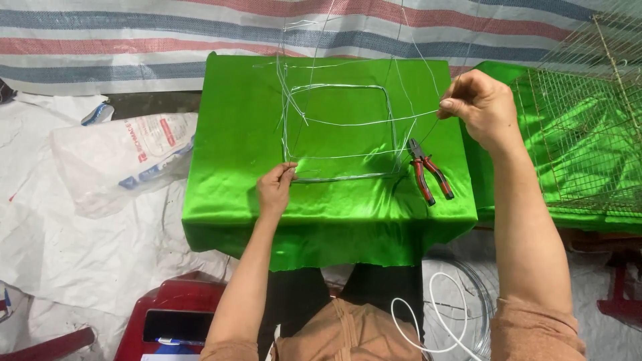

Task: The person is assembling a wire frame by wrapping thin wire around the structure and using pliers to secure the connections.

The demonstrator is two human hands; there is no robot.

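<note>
A square frame of bent silver wire [341, 130] lies on a small table draped in shiny green cloth [241, 120]. My left hand [275, 189] pinches the frame's near-left corner against the cloth. My right hand [480, 107] is raised at the table's right side, fingers closed on a thin wire strand [374, 122] that runs left across the frame. More loose strands rise from the frame toward the top of the view. Red-handled pliers [426, 173] lie on the cloth just right of the frame, between my hands.
A wire mesh cage [588, 127] stands on a second green-covered surface at the right. A clear plastic bag [124, 160] lies on white sheeting to the left. A red plastic stool [175, 314] and a coil of white wire [441, 314] sit near my knees.
</note>
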